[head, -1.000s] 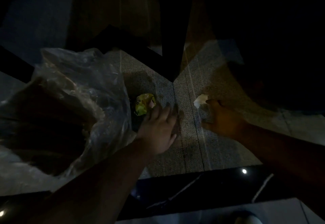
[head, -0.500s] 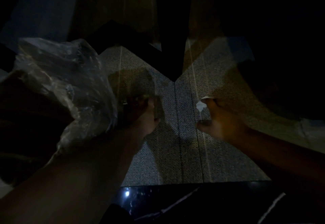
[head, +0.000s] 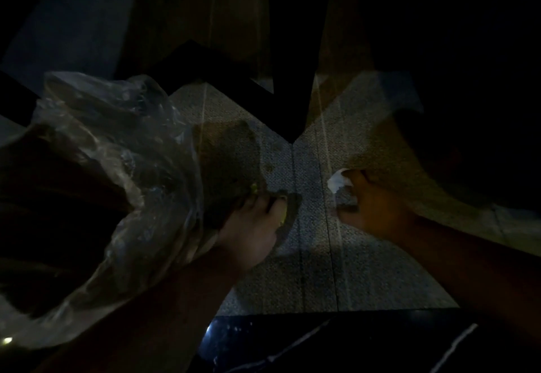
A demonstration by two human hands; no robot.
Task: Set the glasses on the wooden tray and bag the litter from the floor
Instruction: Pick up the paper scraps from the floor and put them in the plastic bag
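**Both hands full of litter, bag mouth just to the left**

The scene is very dim. At centre frame the left hand (head: 248, 226) is curled closed on a yellow-green wrapper (head: 254, 188), of which only slivers show between the fingers. At centre right the right hand (head: 371, 199) is closed around a crumpled white paper (head: 338, 182), most of it sticking out past the thumb. The clear plastic bag (head: 117, 167) fills the left half of the frame, its edge touching the left wrist; whether that hand also pinches the bag film cannot be told. Both hands sit low over the grey carpet (head: 310, 255). No glasses or wooden tray are in view.

To do this step well, I would judge that the bag mouth should be found and held wide before either hand lets go, since the film is limp and folds over itself. The wrapper goes in first, being right beside the opening; the paper then has to cross over from the right. Each piece should be pushed well inside so it does not slide back out.

Compared with a second ago, the wrapper no longer lies open on the carpet ahead of the left fingertips; the hand has closed over it. The right hand keeps its hold on the paper in much the same place.
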